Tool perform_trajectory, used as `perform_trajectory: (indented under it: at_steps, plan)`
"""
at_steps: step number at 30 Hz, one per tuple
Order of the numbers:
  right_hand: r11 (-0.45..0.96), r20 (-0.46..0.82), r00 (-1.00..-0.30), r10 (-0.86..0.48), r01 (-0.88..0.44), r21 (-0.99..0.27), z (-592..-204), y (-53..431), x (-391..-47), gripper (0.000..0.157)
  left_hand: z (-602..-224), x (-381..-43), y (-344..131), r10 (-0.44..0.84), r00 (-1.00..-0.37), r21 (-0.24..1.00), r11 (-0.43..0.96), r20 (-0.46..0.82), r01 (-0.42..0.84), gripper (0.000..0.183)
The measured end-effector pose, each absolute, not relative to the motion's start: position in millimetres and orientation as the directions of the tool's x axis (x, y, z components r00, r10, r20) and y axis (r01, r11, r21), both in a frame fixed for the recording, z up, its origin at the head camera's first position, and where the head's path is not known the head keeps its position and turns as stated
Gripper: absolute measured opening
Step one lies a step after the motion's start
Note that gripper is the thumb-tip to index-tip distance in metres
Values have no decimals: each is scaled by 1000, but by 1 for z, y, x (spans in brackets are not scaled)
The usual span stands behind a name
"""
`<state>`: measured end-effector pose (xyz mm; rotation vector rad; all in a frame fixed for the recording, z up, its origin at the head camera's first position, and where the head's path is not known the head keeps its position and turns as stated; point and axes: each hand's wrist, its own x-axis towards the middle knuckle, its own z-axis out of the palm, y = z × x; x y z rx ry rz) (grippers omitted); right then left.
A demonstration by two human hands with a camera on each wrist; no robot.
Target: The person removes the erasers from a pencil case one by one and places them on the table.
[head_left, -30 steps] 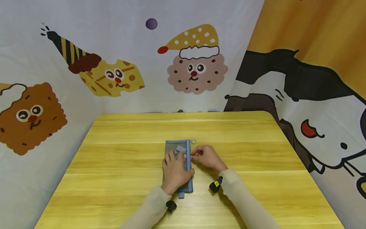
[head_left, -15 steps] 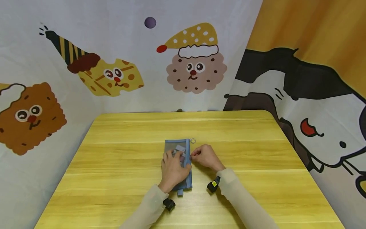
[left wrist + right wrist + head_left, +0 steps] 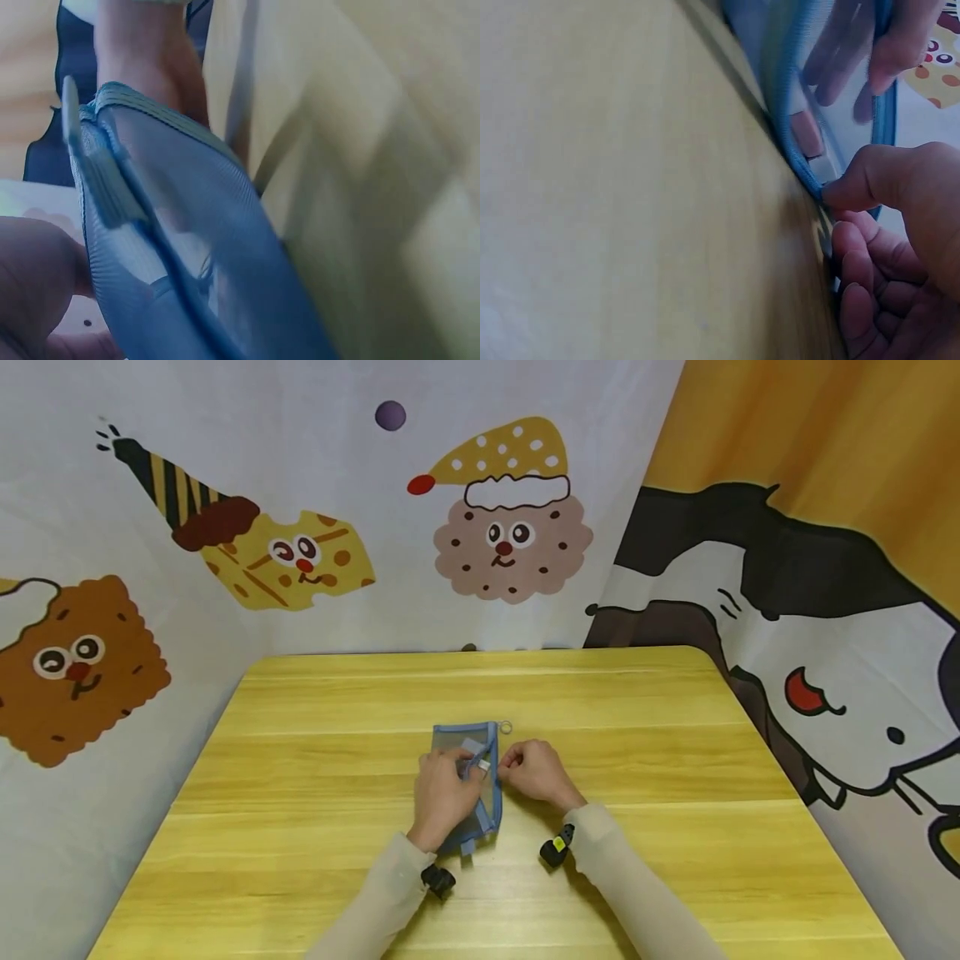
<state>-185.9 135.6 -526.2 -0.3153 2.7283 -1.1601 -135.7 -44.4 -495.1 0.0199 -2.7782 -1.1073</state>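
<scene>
A blue mesh zip pouch (image 3: pixel 450 738) lies on the table with its zipped side to the right, gaping open along that side. My left hand (image 3: pixel 444 797) pinches the upper edge of the opening and holds it raised. At the lower edge, my right hand (image 3: pixel 538 772) pinches the blue trim between thumb and fingertips, as the right wrist view shows. Inside the pouch, a small pink-and-white block (image 3: pixel 807 133) shows through the opening. Seen from the left wrist, the mesh (image 3: pixel 225 225) bulges upward, with a fabric tab (image 3: pixel 112 191) at its near end.
A metal ring (image 3: pixel 506 727) sticks out at the pouch's far right corner. The wooden table (image 3: pixel 637 735) surrounds the pouch, and a printed cartoon curtain (image 3: pixel 315 443) hangs behind it. Each wrist wears a small black camera (image 3: pixel 555 850).
My left hand has gone from lying flat on the pouch to pinching its upper edge, drawing it left and up so the side gapes. My right hand stays at the right edge.
</scene>
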Motion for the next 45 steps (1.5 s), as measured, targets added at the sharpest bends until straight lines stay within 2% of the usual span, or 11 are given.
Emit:
perform_trajectory:
  at_steps: [7,18,36,41,45]
  plan:
    - [700,-40,-969,-244,-148,-699,-530,133,-186,11,-487,-142,-58,-134,-987,777,629,89,-15,10]
    - [689,-26,-972,-234,-147,-710,-531,133,-185,10,-472,-146,-78,-186,-982,846,519,-31,-125,24]
    - [700,-5,-973,-229,-161,-695,-532,135,-185,8,-450,-149,-123,-57,-982,873,451,-179,-185,17]
    - [685,-13,-972,-233,-155,-712,-531,136,-187,7,-450,-149,-139,-14,-982,885,432,-188,-176,9]
    - [666,-14,-970,-242,-155,-729,-531,138,-188,6,-447,-149,-149,18,-979,879,444,-204,-176,20]
